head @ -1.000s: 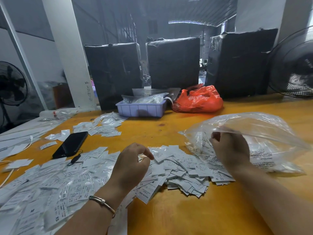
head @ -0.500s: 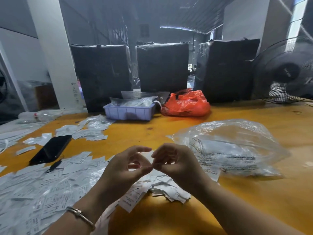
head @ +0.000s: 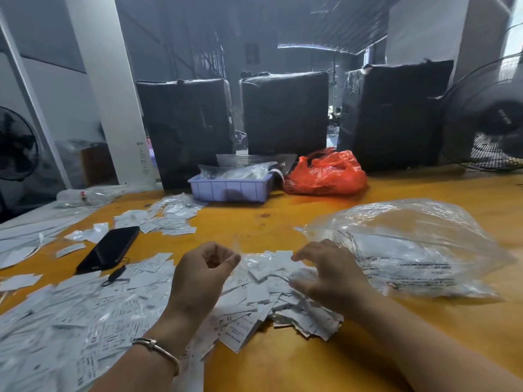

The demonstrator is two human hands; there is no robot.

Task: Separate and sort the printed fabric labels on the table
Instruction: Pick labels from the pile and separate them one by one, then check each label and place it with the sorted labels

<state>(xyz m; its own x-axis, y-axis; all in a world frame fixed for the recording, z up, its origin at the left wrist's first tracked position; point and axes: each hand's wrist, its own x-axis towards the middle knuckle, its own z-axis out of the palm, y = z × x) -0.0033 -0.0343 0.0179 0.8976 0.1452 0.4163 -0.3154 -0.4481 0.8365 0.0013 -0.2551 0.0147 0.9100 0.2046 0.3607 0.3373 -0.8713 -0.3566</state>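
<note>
A heap of white printed labels (head: 263, 292) lies on the orange table (head: 283, 360) in front of me. A wider spread of labels (head: 70, 321) covers the table's left side. My left hand (head: 201, 275) hovers over the heap with its fingers curled and thumb near the forefinger. A faint pale sliver shows at its tips, and I cannot tell whether it is pinched. My right hand (head: 331, 275), slightly blurred, has its fingers spread and reaching down onto the heap's right side. A clear plastic bag (head: 410, 244) holding more labels lies just right of that hand.
A black phone (head: 109, 248) lies left of the hands, with another small label pile (head: 164, 217) behind it. A lavender tray (head: 230, 190) and a red plastic bag (head: 325, 174) stand at the back before black wrapped boxes (head: 283, 114). A fan (head: 492, 117) stands far right.
My right hand left the clear bag and met my left hand above the heap. The two hands have now parted, and the right one spreads over the labels.
</note>
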